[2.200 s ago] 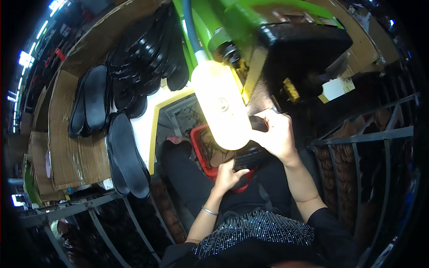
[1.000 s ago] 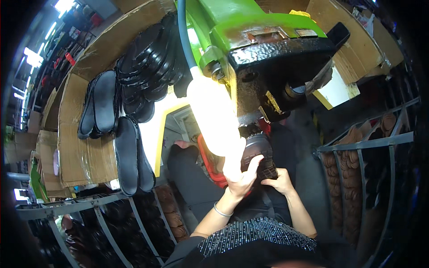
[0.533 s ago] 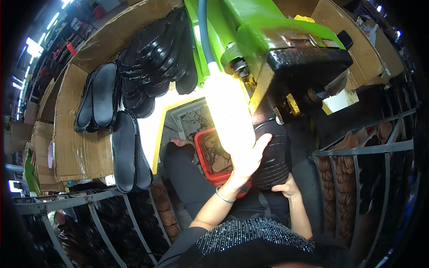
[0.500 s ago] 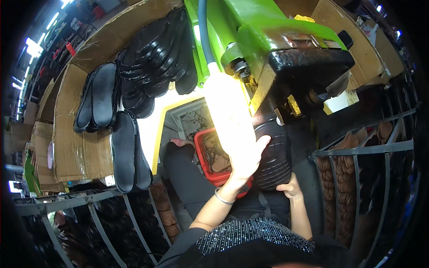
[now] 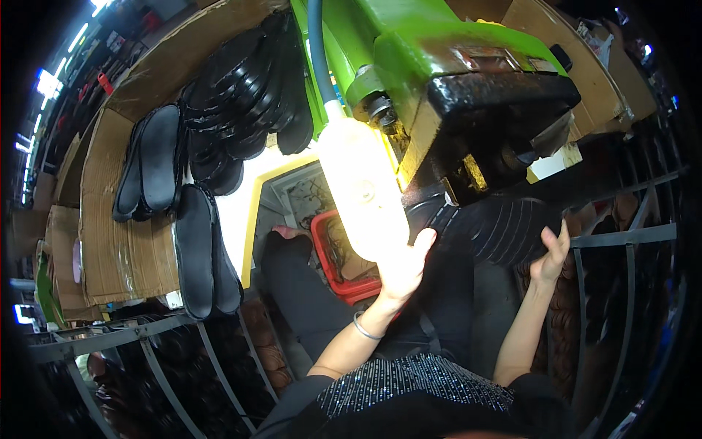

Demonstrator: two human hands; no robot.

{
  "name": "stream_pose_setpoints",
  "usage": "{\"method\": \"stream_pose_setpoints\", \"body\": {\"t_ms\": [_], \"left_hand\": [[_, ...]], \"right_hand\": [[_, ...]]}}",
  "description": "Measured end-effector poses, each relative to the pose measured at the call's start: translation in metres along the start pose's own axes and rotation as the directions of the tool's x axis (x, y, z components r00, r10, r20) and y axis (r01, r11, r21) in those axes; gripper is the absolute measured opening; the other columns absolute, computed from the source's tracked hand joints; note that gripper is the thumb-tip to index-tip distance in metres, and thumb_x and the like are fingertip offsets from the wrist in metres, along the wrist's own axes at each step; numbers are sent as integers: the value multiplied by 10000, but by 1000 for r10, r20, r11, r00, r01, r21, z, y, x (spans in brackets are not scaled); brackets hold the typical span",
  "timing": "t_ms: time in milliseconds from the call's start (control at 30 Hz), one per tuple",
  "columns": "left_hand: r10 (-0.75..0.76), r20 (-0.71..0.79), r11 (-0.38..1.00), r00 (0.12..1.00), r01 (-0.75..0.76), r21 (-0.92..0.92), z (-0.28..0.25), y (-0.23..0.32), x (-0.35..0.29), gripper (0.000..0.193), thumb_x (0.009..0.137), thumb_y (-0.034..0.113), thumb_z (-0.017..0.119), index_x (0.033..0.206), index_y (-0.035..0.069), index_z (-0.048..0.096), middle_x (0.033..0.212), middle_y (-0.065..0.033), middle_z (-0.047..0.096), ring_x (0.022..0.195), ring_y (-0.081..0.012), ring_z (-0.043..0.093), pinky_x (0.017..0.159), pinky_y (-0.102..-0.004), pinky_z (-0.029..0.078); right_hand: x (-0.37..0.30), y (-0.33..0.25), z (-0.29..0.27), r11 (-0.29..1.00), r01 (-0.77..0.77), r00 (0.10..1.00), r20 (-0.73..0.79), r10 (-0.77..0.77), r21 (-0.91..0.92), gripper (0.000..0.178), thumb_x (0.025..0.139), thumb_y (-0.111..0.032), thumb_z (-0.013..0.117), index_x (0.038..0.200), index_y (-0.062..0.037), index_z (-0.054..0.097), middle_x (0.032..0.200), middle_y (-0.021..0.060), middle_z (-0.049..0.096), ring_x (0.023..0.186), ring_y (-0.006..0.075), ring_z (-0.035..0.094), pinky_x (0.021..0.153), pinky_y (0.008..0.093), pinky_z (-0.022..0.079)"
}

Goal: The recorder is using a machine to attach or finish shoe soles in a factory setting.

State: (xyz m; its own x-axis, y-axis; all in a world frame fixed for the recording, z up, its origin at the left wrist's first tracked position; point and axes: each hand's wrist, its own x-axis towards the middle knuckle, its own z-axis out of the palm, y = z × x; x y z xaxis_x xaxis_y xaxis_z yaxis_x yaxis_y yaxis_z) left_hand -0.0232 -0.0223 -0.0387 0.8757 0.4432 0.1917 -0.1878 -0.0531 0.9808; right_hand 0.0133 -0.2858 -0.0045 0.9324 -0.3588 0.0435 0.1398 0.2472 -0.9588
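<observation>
A black shoe sole with pale curved lines across it lies sideways beneath the head of a green machine. My right hand is closed on its right end, thumb on the near side. The sole's left end reaches in under the machine's metal working part. My left hand is close to that end, its thumb stretched up beside a glowing white lamp. Lamp and glare hide the other fingers, so I cannot tell whether this hand touches the sole.
At left, a cardboard box surrounds piled black soles, and a pair of soles leans over its near edge. A red basket with scraps stands below the lamp. Metal racks filled with soles flank me on both sides.
The sole has turned from upright to lying sideways. My right hand has swung right and upward with its end. My left hand has stayed near the lamp.
</observation>
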Motion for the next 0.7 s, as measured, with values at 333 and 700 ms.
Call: {"method": "stream_pose_setpoints", "body": {"t_ms": [333, 700], "left_hand": [[25, 10, 996, 1000, -24, -84, 5, 18, 8, 377, 791, 139, 727, 1084, -19, 551, 981, -36, 550, 899, -120, 491, 821, -262, 398], [85, 14, 988, 996, -86, 128, -17, 3, -5, 470, 787, 64, 714, 1181, -26, 475, 1013, -77, 549, 895, -140, 537, 814, -255, 431]], "right_hand": [[73, -42, 51, 999, 31, 958, 285, -37, 23, 390, 776, -7, 614, 1151, 52, 521, 967, 94, 633, 840, 158, 621, 774, 250, 496], [42, 49, 6, 966, -237, 874, 456, 165, 106, 535, 805, -107, 686, 1256, 29, 433, 1199, 101, 547, 1090, 206, 538, 992, 345, 395]]}}
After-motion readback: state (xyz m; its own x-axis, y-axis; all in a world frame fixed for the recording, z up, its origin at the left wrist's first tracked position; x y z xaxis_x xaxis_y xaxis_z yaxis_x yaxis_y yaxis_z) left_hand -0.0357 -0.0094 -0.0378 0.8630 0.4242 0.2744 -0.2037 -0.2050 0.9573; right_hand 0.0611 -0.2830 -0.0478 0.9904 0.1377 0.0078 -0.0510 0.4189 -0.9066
